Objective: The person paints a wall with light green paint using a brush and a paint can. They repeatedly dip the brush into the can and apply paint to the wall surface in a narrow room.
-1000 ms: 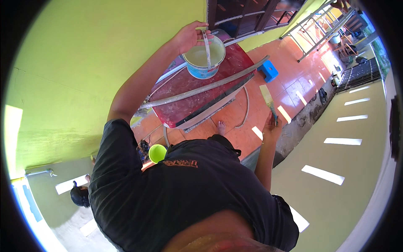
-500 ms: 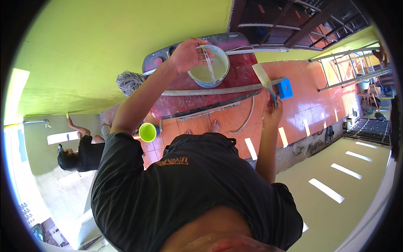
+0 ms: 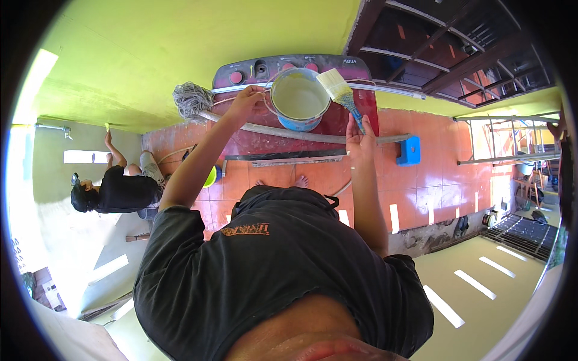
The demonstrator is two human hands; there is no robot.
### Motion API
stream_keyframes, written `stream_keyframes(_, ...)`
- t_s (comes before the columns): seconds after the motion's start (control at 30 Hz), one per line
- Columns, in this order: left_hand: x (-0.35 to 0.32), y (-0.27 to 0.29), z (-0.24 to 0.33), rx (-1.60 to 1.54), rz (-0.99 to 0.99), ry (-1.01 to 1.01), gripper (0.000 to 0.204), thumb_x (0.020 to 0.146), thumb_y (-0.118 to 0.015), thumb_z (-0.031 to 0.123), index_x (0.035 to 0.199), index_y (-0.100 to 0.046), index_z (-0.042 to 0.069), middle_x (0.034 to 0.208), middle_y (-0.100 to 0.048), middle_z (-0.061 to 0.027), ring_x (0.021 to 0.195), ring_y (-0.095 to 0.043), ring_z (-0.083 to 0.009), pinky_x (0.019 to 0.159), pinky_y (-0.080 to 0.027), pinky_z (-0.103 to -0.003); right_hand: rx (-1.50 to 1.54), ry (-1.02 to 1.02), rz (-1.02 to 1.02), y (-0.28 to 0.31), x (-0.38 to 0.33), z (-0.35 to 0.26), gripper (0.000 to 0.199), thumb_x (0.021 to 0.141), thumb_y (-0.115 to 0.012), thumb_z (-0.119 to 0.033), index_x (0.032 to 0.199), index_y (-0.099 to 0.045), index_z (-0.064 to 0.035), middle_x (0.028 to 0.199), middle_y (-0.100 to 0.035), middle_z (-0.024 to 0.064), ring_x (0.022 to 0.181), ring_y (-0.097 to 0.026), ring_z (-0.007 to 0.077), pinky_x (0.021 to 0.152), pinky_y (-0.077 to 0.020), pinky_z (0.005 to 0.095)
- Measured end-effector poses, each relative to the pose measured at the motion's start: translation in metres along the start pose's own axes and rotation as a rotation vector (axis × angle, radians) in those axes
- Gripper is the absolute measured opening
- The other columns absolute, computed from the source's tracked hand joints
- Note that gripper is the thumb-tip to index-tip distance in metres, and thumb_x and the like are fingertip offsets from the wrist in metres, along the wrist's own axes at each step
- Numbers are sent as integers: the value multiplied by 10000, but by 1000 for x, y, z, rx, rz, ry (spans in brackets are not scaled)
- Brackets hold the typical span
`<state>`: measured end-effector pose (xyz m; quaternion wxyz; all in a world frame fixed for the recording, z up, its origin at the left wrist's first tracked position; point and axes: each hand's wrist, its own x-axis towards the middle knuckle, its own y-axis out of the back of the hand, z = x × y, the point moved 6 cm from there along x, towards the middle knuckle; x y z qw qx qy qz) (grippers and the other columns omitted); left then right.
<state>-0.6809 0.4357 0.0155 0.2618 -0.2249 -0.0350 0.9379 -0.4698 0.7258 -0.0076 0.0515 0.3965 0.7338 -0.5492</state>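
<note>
A paint bucket with pale paint inside stands on the red lid of a washing machine. Its thin wire handle hangs over to the left side, and the fingers of my left hand are pinched on it. In my right hand is a wide paintbrush with pale bristles and a blue handle. The bristles point up and left, close by the bucket's right rim. The brush looks tilted and apart from the paint.
A grey string mop lies at the machine's left end, with long poles across the machine. A blue stool stands right, before a metal ladder. Partly behind my left arm is a yellow-green bucket. Another person squats left, one hand at the wall.
My right hand has brought the paintbrush up and left beside the bucket. My left hand has moved left from over the bucket's opening, and the handle has swung to that side.
</note>
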Motion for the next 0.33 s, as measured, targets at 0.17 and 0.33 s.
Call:
stream_keyframes(0.17,-10,-14,-25,91,30,-75,216,966,-603,202,1149,-545,103,961,-610,1,841,-612,-101,744,-525,-292,41,-63,44,-27,5,31,289,884,-686,9,1143,-565,50,1112,-607,107,1046,-642,272,947,-573,318)
stream_keyframes(0.33,-13,-12,-42,35,71,-31,227,974,-593,227,1179,-556,138,1077,-604,5,988,-602,-132,911,-494,-354,-282,22,-116,-67,-5,45,350,879,-656,74,1206,-532,89,1244,-561,154,1095,-636,337,960,-575,354)
